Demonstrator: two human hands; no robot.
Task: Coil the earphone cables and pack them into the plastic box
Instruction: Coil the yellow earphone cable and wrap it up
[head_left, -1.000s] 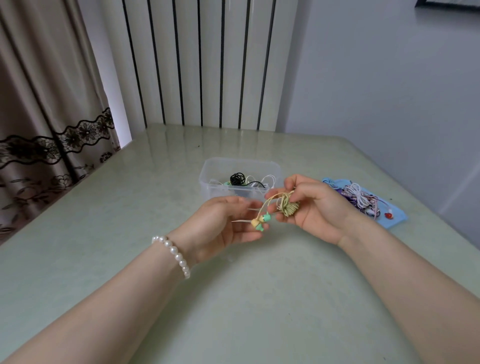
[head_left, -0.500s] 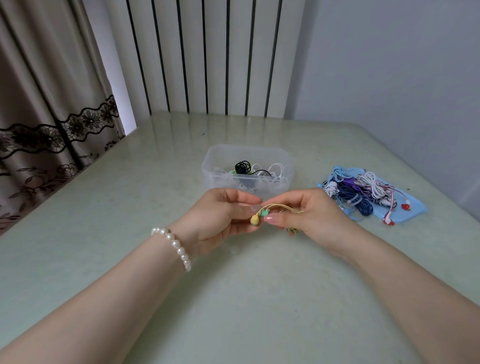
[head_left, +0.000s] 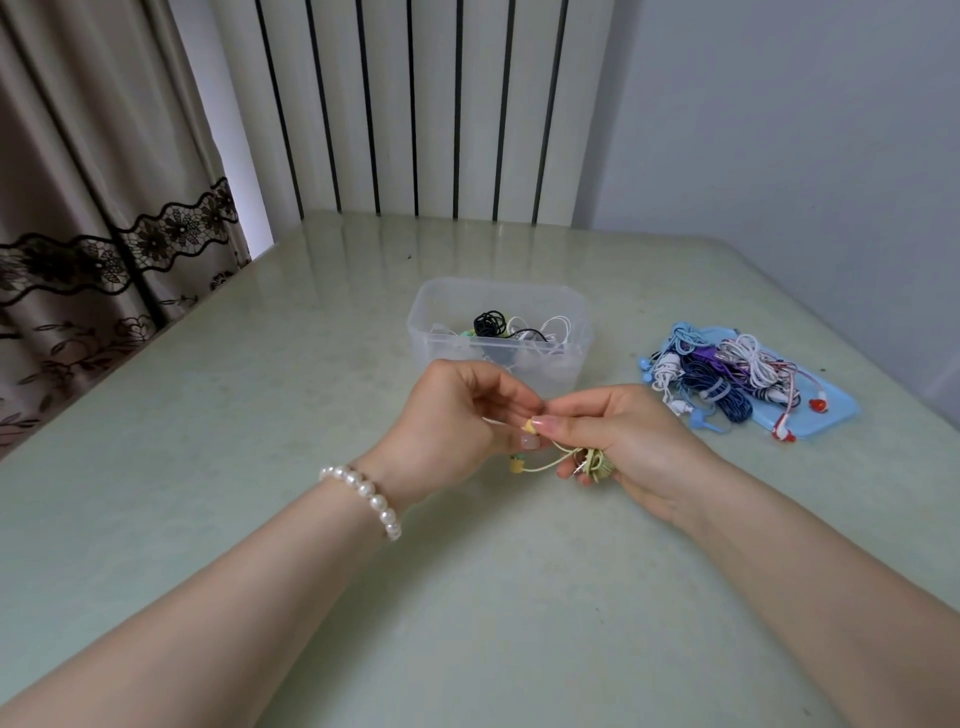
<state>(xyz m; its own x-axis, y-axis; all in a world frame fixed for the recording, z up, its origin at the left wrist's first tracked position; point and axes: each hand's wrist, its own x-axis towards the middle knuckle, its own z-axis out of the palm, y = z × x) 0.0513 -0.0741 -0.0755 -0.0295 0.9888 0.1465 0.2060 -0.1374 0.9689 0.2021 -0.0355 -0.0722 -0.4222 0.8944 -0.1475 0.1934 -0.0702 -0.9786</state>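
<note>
A: How much is packed?
B: A few coils lie in the plastic box (head_left: 498, 332); a pile (head_left: 727, 374) waits on the counter (head_left: 260, 415).
A: And the grips?
B: The yellow earphone cable (head_left: 582, 462) is pinched by both, left hand (head_left: 457, 415) and right hand (head_left: 628, 441), above the counter.

soft daylight, even | faint shadows | wide-angle edge bend | sharp
</note>
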